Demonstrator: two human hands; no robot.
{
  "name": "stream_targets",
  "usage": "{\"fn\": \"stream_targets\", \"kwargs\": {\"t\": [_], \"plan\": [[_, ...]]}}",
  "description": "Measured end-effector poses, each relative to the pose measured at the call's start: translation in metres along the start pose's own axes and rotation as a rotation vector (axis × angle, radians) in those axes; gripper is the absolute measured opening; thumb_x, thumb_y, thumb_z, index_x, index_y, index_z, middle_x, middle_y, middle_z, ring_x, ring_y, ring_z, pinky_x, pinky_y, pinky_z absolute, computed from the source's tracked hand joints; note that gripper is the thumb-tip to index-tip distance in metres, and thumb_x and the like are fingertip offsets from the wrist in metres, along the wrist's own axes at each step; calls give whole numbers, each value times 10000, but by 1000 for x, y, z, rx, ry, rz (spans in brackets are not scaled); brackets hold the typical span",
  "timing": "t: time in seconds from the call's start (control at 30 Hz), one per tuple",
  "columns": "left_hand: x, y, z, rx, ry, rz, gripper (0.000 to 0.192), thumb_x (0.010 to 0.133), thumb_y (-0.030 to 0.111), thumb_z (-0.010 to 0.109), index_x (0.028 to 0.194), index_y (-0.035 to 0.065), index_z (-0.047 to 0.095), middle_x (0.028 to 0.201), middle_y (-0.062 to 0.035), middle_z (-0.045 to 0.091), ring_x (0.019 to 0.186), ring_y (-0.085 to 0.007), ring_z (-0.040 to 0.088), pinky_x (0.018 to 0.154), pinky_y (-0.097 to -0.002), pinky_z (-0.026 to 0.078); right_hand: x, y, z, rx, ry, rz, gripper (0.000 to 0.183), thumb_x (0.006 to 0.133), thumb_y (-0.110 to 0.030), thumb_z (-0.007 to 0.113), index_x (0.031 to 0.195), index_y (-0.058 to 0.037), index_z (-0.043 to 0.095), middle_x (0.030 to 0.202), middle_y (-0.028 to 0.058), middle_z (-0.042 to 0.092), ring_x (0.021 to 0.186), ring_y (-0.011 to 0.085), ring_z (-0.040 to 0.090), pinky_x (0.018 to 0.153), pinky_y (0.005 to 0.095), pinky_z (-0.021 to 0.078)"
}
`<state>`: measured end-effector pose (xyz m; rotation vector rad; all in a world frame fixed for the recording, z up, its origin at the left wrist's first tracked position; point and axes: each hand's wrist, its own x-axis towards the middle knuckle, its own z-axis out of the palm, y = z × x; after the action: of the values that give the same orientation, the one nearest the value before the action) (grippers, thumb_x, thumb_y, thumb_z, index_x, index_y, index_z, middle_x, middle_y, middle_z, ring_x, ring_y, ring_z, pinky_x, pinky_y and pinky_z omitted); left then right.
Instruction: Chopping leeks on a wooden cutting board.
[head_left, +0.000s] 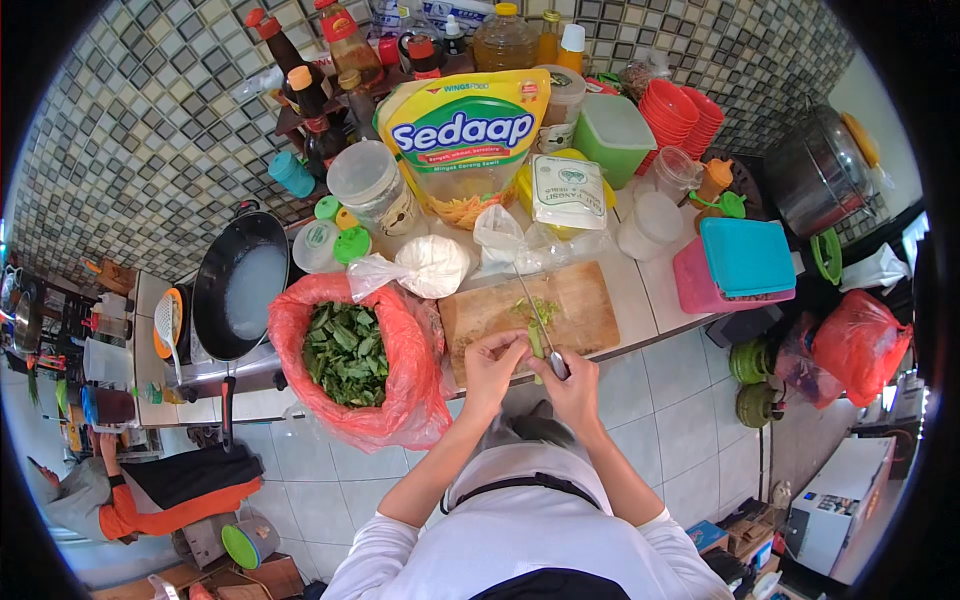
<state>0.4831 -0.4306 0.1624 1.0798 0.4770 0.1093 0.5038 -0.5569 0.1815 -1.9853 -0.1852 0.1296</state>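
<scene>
On the counter before me lies a wooden cutting board (577, 300) with small chopped green pieces (551, 309) on it. My right hand (574, 386) is closed on the handle of a kitchen knife (534, 304), whose blade points away from me over the board. A light green stalk (535, 341) stands between my two hands at the board's near edge; the fingertips of both hands are close to it. My left hand (491, 367) has its fingers bent beside the stalk, and whether they grip it cannot be told. Left of the board, a red plastic bag (420, 382) holds cut green leaves (345, 352).
A wok (210, 300) with whitish liquid sits on the stove at left. Behind the board are a tied bag of white powder (435, 266), a Sedaap pouch (465, 150) and jars. A pink box with a blue lid (750, 259) stands right. Another person (82, 495) is far left.
</scene>
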Motion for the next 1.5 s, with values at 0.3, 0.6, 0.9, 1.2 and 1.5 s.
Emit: {"fn": "stream_targets", "kwargs": {"t": [0.3,0.6,0.9,1.2,1.5], "plan": [[0,-4,-1,81,-18,-1,179,841,82,635,977,-30,662,862,-45,663,750,-90,604,699,-228,476,0,10,2,25,-76,-1,313,765,-203,726,673,28,536,516,105,350,499,149,290,451,315,301],[12,21,-16,1037,68,550,213,823,112,638,1000,-6,644,795,-78,597,671,-199,581,597,-307,460,-3,25,-6,52,-93,106,369,878,-298,597,752,44,540,539,152,398,493,198,339,475,350,318],[16,10,-14,1368,-25,802,231,750,109,666,946,-4,622,937,-136,553,851,-327,535,779,-415,415,-24,19,-33,-179,-223,102,356,952,-279,436,873,20,611,562,141,495,509,238,474,527,358,385],[20,-5,-20,1208,6,807,170,735,108,686,886,37,657,861,-88,573,798,-274,545,714,-380,441,-33,0,-35,-169,-302,154,302,957,-225,408,898,30,559,746,257,594,715,441,565,636,457,435],[14,-8,-22,1191,9,840,170,730,59,684,895,30,658,862,-85,554,811,-277,542,698,-391,445,-39,3,-31,-126,-328,243,317,964,-227,384,919,35,556,773,257,595,726,436,565,650,432,441]]}}
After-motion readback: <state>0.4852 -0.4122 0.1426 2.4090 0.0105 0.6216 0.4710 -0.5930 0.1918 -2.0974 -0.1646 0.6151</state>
